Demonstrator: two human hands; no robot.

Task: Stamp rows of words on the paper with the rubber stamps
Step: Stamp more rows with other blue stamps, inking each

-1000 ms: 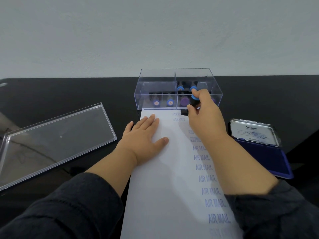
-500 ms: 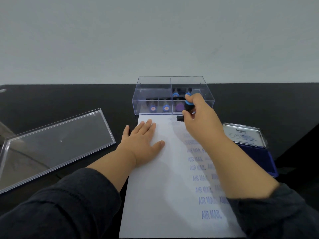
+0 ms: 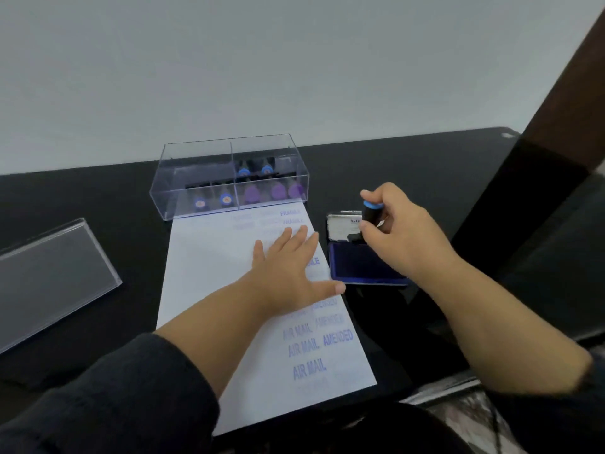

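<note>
A white sheet of paper [image 3: 212, 273] lies on the black table, printed with blue rows reading AIR MAIL, AMENDED and FRAGILE. My left hand [image 3: 291, 270] lies flat on its right half, fingers spread. My right hand [image 3: 399, 237] grips a black rubber stamp [image 3: 371, 216] with a blue top, held upright with its foot at the far edge of the open blue ink pad [image 3: 360, 268]. The pad's silver lid [image 3: 343, 226] stands open behind it.
A clear plastic box [image 3: 229, 178] with several blue- and purple-topped stamps sits at the paper's far end. Its clear lid [image 3: 55, 276] lies at the left. A dark post [image 3: 556, 103] rises at the right edge.
My right hand carried the stamp from the paper's top edge rightwards over to the ink pad. My left hand slid right across the sheet. The camera swung to the right.
</note>
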